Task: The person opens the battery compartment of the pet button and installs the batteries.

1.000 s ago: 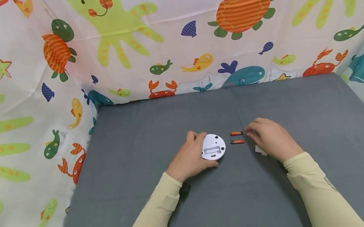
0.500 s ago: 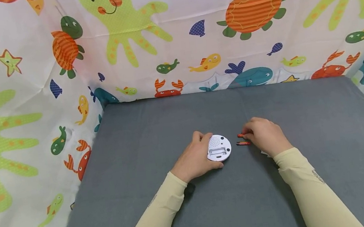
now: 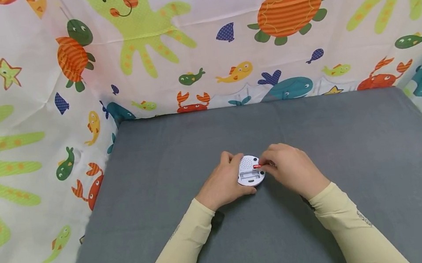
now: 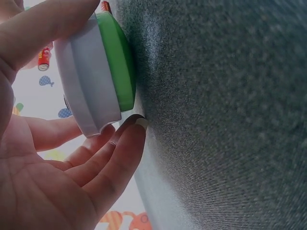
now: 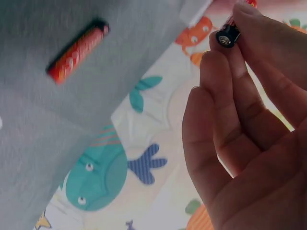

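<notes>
My left hand (image 3: 222, 183) grips a round white device (image 3: 246, 162) by its edge, thumb on the near side and fingers at the far side. Its upward face has small holes and an uncovered battery compartment (image 3: 249, 175); a green part (image 4: 120, 62) shows beneath in the left wrist view. My right hand (image 3: 293, 167) pinches a red and black battery (image 3: 257, 166) between thumb and fingers, over the device near the compartment. A second battery (image 5: 78, 51) lies on the grey cloth in the right wrist view. The right hand hides it in the head view.
Grey cloth (image 3: 181, 148) covers the table. A white curtain (image 3: 199, 44) printed with sea animals stands along the back and both sides. The small white piece seen earlier on the right is hidden in the head view.
My right hand has reached the upper battery, picked it up and carried it left over the white device. The left hand keeps its grip on the device.
</notes>
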A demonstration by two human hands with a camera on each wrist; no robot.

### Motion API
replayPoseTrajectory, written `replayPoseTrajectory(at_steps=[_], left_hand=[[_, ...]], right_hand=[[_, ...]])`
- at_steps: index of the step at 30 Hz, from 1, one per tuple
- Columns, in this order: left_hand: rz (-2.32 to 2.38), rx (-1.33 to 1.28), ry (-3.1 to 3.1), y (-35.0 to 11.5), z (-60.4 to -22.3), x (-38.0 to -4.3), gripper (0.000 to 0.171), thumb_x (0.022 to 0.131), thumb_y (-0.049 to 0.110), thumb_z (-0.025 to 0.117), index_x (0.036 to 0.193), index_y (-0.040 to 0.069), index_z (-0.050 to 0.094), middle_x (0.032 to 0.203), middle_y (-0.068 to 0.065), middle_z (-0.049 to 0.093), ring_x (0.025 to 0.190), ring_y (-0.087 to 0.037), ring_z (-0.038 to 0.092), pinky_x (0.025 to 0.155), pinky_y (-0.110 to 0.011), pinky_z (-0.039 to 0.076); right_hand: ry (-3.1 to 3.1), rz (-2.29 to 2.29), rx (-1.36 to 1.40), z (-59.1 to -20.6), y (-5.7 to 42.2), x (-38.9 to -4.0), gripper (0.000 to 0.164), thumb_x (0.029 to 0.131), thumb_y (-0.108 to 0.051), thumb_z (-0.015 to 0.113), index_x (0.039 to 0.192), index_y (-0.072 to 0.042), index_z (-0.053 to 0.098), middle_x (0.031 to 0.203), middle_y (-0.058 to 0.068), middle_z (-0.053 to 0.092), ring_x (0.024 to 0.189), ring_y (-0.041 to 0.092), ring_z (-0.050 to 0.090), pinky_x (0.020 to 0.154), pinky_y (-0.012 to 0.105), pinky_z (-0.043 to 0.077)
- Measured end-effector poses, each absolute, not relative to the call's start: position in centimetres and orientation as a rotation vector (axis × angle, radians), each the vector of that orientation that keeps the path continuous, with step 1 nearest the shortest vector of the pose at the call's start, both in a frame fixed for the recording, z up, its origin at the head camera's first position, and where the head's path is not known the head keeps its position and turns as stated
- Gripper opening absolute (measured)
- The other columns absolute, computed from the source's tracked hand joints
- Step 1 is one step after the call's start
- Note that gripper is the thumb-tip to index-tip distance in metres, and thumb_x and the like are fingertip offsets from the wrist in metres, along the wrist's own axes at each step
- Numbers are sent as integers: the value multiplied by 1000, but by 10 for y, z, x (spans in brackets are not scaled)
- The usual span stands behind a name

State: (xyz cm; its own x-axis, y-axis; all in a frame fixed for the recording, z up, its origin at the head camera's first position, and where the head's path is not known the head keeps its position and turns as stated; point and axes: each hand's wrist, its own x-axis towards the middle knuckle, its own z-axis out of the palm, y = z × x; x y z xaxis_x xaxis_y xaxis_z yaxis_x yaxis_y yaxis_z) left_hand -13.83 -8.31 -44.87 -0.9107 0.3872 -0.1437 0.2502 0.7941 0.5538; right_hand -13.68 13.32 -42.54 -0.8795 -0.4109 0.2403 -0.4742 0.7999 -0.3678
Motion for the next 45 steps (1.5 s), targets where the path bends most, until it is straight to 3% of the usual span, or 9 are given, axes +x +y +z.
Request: replayPoseTrajectory(at_steps=[14, 21, 34, 41, 45], left_hand=[[840, 562, 2726, -81, -447, -139, 87, 84, 36, 94, 155, 13, 50, 137, -7, 47, 101, -15, 61, 81, -25, 55], [816, 532, 2733, -80, -448, -139, 93, 84, 37, 95, 160, 13, 46, 138, -8, 46, 103, -16, 62, 84, -27, 56], [772, 542, 2784, -79, -448, -137, 96, 82, 39, 97, 159, 10, 47, 137, -9, 48, 104, -17, 64, 87, -29, 58], [791, 611, 2809, -76, -452, -136, 92, 82, 37, 96, 156, 8, 49, 136, -9, 48, 101, -15, 64, 87, -27, 58], [808, 627, 2818, -75, -453, -135, 93, 81, 37, 97, 155, 7, 49, 136, -9, 47, 101, -16, 64, 88, -27, 58]], right_hand=[[-2758, 632, 766, -443, 111, -132, 15, 83, -13, 95, 92, -15, 83, 85, -3, 68, 81, 16, 63, 71, 37, 58], [-2838, 828, 577, -439, 119, -136, 10, 90, -15, 89, 97, -14, 82, 97, 2, 74, 88, 21, 67, 77, 43, 58], [-3043, 1106, 257, -438, 121, -138, 14, 95, -16, 84, 91, -14, 71, 96, 9, 70, 65, 15, 64, 64, 33, 50], [-3048, 1081, 195, -438, 121, -137, 15, 92, -16, 86, 90, -13, 71, 97, 10, 69, 84, 24, 63, 71, 35, 49], [-3052, 1073, 183, -438, 119, -138, 17, 91, -17, 87, 88, -12, 70, 94, 10, 66, 85, 26, 61, 70, 35, 47]])
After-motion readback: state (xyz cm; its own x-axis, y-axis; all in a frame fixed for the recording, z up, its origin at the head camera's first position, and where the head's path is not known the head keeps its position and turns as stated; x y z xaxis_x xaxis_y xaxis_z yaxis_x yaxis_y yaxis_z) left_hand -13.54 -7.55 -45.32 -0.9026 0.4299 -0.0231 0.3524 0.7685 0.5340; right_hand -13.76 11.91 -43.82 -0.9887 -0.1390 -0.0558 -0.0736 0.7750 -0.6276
